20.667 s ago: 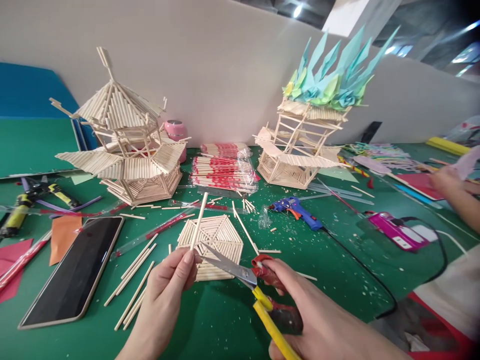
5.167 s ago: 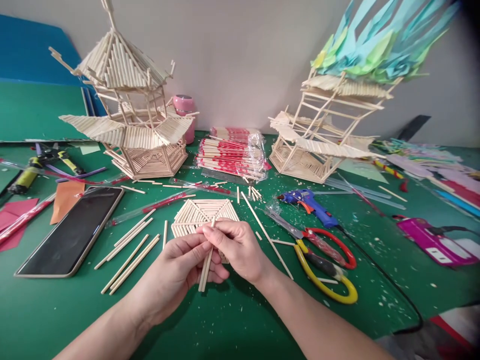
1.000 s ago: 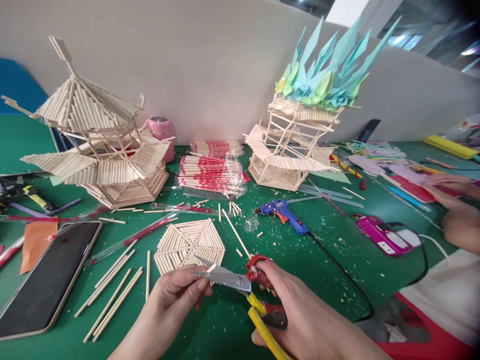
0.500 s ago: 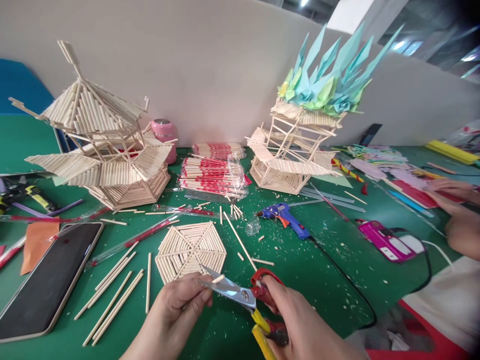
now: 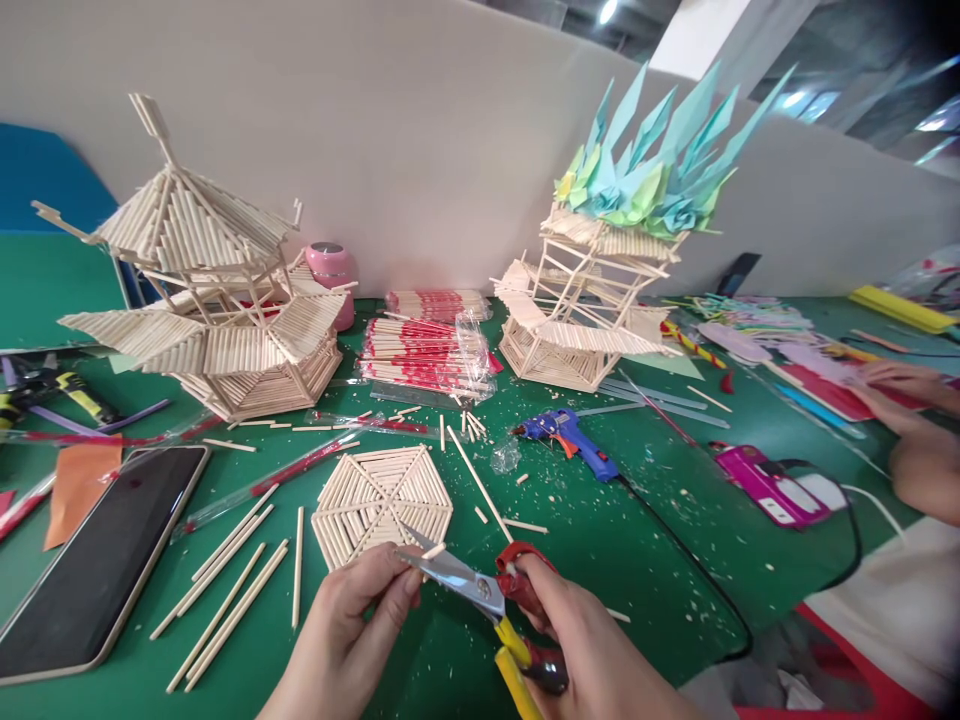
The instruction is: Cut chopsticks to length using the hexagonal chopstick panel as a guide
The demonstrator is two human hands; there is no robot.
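Note:
My left hand point(image 5: 369, 618) pinches a short wooden stick point(image 5: 433, 551) at the front middle of the table. In my right hand point(image 5: 574, 625) are scissors point(image 5: 484, 592) with red and yellow handles, their blades around the stick close to my left fingertips. Just beyond lies an octagonal panel point(image 5: 386, 500) made of wooden sticks, partly hidden by my left hand and the blades. Several loose wooden sticks point(image 5: 238, 612) lie left of my hands. A longer stick point(image 5: 480, 485) rests to the right of the panel.
Two stick pavilions point(image 5: 217, 350) point(image 5: 577, 330) stand at the back, with bagged sticks point(image 5: 427, 355) between them. A blue glue gun point(image 5: 568, 440) trails a black cable at right. A phone point(image 5: 97, 570) lies left. Another person's arm point(image 5: 919, 430) reaches in at far right.
The scissors and both hands have shifted slightly, and the blades sit a little lower and further left on the stick. A small stick piece now shows beside my right hand.

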